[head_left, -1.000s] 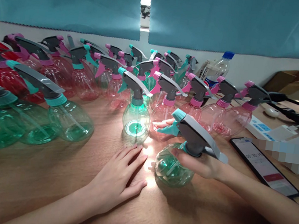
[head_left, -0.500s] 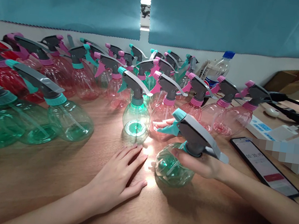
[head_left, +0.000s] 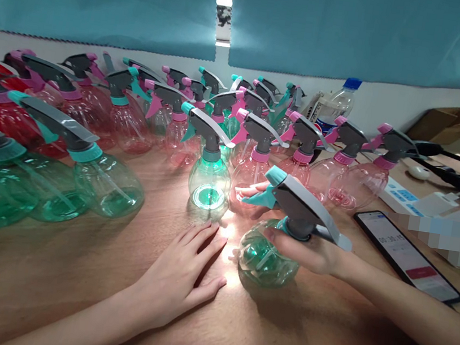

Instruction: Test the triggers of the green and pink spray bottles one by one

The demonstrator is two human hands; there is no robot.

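Note:
Palm down on the wooden table (head_left: 119,288), my left hand (head_left: 186,269) lies flat with its fingers spread and holds nothing. My right hand (head_left: 304,251) is wrapped around the neck of a clear green spray bottle (head_left: 264,263) with a grey and turquoise trigger head. That bottle leans a little, and its far side and some of my fingers are hidden behind it. Just beyond my left fingertips stands another green spray bottle (head_left: 209,184), upright and brightly lit. A pink spray bottle (head_left: 251,170) is beside it, partly behind my right fingers.
Several pink and green spray bottles (head_left: 109,178) crowd the left and back. On the right lie a phone (head_left: 409,255) showing a timer, a white power strip (head_left: 402,196) with plugs, and dark straps. A drink bottle (head_left: 342,105) and a cardboard box (head_left: 446,126) stand behind.

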